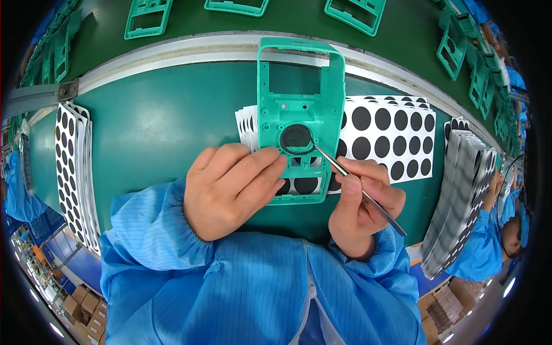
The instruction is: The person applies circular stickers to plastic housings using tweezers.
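A green plastic housing [270, 117] with cut-out windows lies in front of me, its lower part over sheets of stickers. In its round opening sits a black disc [296, 137], partly inside a raised ring. My left hand [234, 187] rests on the housing's left side, fingers close together and fingertips by the ring's lower left edge. Pinched in my right hand [365, 198] are metal tweezers [343, 170], their tips at the disc's right edge. Whether the tips grip the disc or only touch it, I cannot tell. A white sheet of black round stickers [397, 135] spreads out under and right of the housing.
Stacks of sticker sheets stand at the left [73, 178] and right [460, 195] of the green table [155, 126]. Beyond a metal rail [195, 56], a dark green belt [299, 26] carries several more housings [149, 17]. A co-worker in a blue sleeve [477, 244] sits at the right.
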Demonstrator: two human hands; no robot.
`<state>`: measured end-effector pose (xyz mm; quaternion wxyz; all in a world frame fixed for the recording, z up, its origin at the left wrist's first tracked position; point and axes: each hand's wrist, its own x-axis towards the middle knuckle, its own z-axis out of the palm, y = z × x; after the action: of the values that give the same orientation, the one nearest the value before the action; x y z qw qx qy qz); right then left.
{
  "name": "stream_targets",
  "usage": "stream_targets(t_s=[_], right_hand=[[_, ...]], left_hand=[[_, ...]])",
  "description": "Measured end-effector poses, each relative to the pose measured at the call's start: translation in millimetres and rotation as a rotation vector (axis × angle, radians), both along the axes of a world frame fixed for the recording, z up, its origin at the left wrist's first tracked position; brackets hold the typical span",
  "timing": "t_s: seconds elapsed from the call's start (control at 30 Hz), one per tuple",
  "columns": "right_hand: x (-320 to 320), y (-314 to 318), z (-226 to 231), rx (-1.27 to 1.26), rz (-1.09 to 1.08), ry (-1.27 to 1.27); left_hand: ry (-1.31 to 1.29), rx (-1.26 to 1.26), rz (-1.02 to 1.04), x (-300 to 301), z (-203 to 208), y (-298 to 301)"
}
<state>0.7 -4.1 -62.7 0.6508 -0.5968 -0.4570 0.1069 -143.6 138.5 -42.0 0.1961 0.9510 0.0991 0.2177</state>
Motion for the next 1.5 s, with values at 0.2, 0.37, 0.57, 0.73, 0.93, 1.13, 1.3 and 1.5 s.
stream_targets(t_s=[0.2, 0.37, 0.57, 0.73, 0.93, 1.13, 1.3, 1.5], right_hand=[[0.0, 1.6, 1.5, -0.010, 0.012, -0.029], [-1.2, 1.4, 2.3, -0.015, 0.001, -0.028], [-1.0, 1.7, 2.8, -0.017, 0.000, -0.043], [-2.0, 2.3, 2.7, -0.013, -0.008, -0.043], [-2.6, 2.7, 1.6, -0.013, -0.013, -0.054], [-2.8, 1.9, 0.2, -0.017, -0.009, -0.056], [-2.8, 2.4, 1.5, -0.012, -0.003, -0.050], [-2.9, 4.5, 2.0, -0.004, -0.010, -0.042]], left_hand=[[-0.045, 0.056, 0.000, -0.8, -7.4, 1.5], [-0.004, 0.006, -0.017, -0.7, 0.6, 1.2], [-0.001, -0.006, -0.001, -0.1, -1.0, 0.6], [-0.048, 0.056, 0.003, -0.5, -6.3, 1.4], [-0.050, 0.057, 0.003, -0.3, -6.1, 2.0], [-0.050, 0.056, 0.006, -1.1, -6.5, 2.4], [-0.031, 0.029, 0.007, -0.8, -4.1, 1.2], [-0.016, 0.002, 0.006, -0.6, -0.8, 0.2]])
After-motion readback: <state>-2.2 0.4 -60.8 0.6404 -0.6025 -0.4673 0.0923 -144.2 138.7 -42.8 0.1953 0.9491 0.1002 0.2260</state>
